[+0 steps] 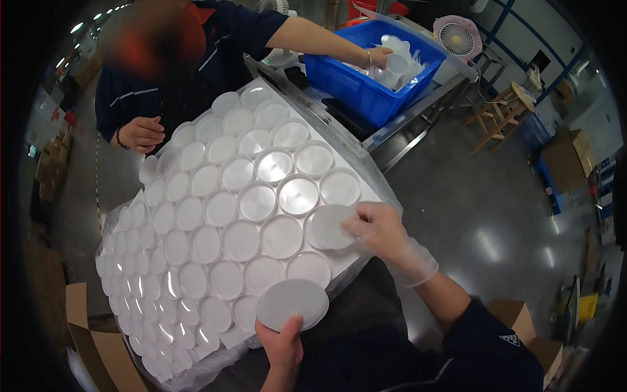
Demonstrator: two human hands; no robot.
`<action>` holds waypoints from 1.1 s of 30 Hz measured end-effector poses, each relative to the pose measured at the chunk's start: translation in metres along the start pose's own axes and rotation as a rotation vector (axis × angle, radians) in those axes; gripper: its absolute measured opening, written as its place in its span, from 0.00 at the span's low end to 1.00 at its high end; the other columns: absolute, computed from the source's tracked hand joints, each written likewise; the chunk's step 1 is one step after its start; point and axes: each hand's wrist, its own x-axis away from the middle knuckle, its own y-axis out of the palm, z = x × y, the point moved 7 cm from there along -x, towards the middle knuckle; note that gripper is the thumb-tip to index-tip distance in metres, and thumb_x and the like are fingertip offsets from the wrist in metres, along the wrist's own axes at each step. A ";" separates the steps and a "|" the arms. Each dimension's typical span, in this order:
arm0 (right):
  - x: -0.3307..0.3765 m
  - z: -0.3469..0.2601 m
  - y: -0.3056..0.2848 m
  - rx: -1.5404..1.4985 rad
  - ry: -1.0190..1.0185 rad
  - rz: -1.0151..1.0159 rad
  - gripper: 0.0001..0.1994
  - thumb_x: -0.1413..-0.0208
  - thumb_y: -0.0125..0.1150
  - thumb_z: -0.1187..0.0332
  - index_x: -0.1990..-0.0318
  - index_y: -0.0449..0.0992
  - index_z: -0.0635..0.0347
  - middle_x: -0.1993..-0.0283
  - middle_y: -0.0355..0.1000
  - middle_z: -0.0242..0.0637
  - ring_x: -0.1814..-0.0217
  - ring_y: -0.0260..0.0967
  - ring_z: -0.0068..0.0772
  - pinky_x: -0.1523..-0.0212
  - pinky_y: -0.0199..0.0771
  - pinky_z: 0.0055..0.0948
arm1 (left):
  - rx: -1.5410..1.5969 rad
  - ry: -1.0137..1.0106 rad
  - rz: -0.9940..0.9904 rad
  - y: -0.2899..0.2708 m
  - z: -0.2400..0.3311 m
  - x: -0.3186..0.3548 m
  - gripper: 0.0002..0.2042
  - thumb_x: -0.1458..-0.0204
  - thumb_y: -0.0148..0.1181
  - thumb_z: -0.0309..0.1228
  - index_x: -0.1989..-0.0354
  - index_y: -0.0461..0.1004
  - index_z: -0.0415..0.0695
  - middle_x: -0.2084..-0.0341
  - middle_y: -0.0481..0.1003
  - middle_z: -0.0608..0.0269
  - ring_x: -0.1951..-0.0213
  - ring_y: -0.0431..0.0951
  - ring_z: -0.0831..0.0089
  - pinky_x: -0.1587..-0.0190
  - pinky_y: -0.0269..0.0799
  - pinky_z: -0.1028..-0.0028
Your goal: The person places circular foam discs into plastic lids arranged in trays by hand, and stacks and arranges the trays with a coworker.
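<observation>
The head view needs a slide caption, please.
Left hand holds white discs; right hand, another disc over shallow round dishes.

Above the middle rows of white dishes [221,208], a hand can pass freely. Beyond their far right edge, a blue bin [353,95] and a co-worker's arm [313,38] obstruct.

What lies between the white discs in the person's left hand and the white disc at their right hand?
In the head view, a shallow round white dish shows there, its near edge partly hidden by the discs.
</observation>
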 end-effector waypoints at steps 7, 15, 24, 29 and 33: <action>-0.015 -0.006 0.032 0.565 -0.195 -0.089 0.14 0.62 0.64 0.62 0.79 0.69 0.63 0.80 0.68 0.39 0.79 0.63 0.41 0.75 0.62 0.36 | -0.092 -0.044 0.030 -0.001 0.003 -0.004 0.24 0.64 0.60 0.18 0.55 0.62 0.35 0.62 0.69 0.57 0.58 0.70 0.70 0.52 0.63 0.72; 0.010 -0.042 0.048 0.592 -0.721 -0.003 0.10 0.56 0.55 0.67 0.69 0.67 0.63 0.68 0.67 0.40 0.61 0.65 0.39 0.64 0.66 0.32 | -0.152 -0.009 -0.015 0.012 0.010 -0.010 0.21 0.64 0.61 0.20 0.58 0.64 0.36 0.63 0.69 0.58 0.60 0.70 0.71 0.54 0.64 0.73; 0.057 -0.088 0.023 0.143 -0.637 0.064 0.19 0.65 0.64 0.71 0.59 0.73 0.58 0.71 0.67 0.34 0.71 0.64 0.31 0.72 0.66 0.26 | -0.428 0.136 -0.047 0.023 0.013 -0.017 0.18 0.62 0.62 0.21 0.61 0.65 0.36 0.67 0.71 0.59 0.64 0.71 0.72 0.59 0.66 0.75; 0.051 -0.040 0.002 -0.405 -0.197 0.154 0.06 0.60 0.60 0.78 0.73 0.72 0.61 0.78 0.65 0.34 0.80 0.62 0.23 0.78 0.61 0.20 | -0.207 -0.080 -0.027 0.018 -0.009 -0.020 0.20 0.62 0.61 0.19 0.58 0.64 0.35 0.64 0.70 0.57 0.61 0.71 0.71 0.57 0.67 0.74; 0.020 0.050 -0.046 -0.495 0.166 0.402 0.04 0.58 0.58 0.74 0.73 0.70 0.63 0.80 0.65 0.33 0.81 0.61 0.18 0.79 0.61 0.21 | -0.105 -0.111 -0.018 0.022 -0.005 -0.020 0.22 0.61 0.60 0.20 0.55 0.62 0.33 0.61 0.69 0.55 0.58 0.71 0.68 0.54 0.66 0.71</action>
